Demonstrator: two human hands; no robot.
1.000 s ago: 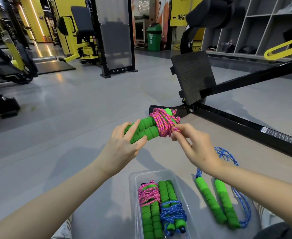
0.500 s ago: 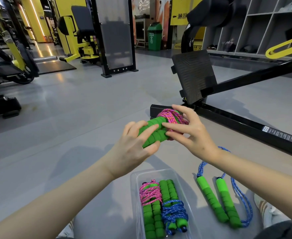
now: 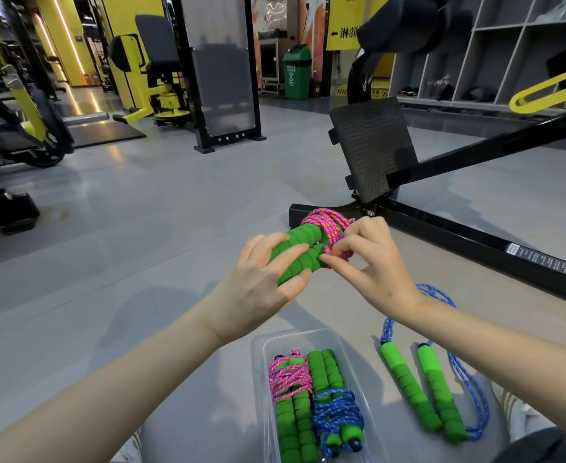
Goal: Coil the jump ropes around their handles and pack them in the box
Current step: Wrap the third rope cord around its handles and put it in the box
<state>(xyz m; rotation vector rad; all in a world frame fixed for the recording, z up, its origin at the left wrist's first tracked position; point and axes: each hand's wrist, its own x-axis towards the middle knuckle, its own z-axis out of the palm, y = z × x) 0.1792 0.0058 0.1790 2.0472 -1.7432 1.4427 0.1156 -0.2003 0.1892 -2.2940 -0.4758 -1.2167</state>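
1. Left hand, right hand: bare, forearms uncovered to the frame edges.
2. Lower right corner: dark grey garment.
3. Pale striped fabric lower right, more at bottom left of centre; kind unclear.

We work from a single view, a wide-angle camera worn on the person's head. It faces forward and down along both forearms. The left hand and right hand, together on a jump rope, sit mid-frame and close to the lens. The box lies at the bottom edge, nearest us. The floor stretches away to gym machines and shelves, far off.
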